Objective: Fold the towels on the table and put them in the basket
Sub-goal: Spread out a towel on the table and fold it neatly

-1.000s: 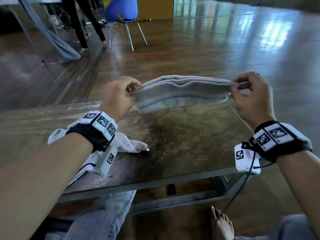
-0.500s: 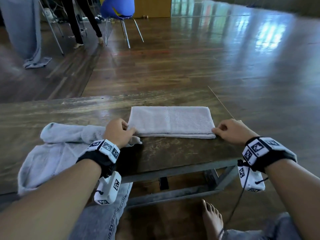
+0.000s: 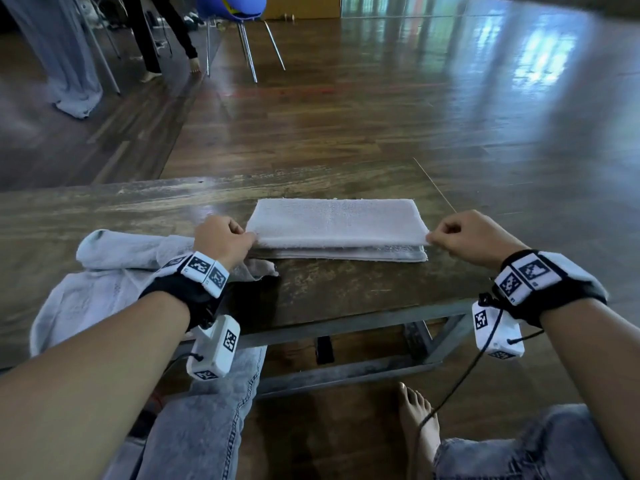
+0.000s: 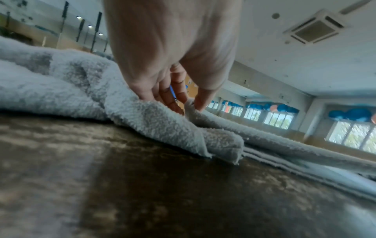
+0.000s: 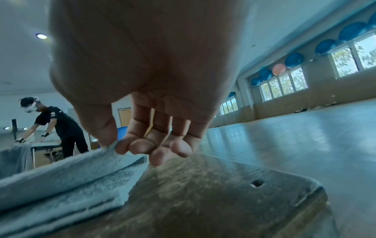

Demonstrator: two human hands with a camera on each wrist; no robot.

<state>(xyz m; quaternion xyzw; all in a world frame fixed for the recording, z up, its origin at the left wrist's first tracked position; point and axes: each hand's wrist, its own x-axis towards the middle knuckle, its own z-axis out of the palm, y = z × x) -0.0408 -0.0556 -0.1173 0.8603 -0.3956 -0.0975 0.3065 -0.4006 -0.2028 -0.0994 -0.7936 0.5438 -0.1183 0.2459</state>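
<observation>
From the head view, I have the folded grey towel (image 3: 334, 225) lying on the wooden table (image 3: 138, 209), right of a crumpled towel (image 3: 114, 271); my left hand (image 3: 221, 239) and right hand (image 3: 471, 237) each pinch a near corner of its top layer.

Left wrist: fingers (image 4: 173, 96) nip soft, limp terry.

Right wrist: thumb and forefinger (image 5: 122, 145) clamp the light edge. I judge corners the best hold. No basket is in view.

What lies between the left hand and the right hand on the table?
The folded towel spans the gap between left hand and right hand; each pinches a near corner, as the head view shows.
</observation>
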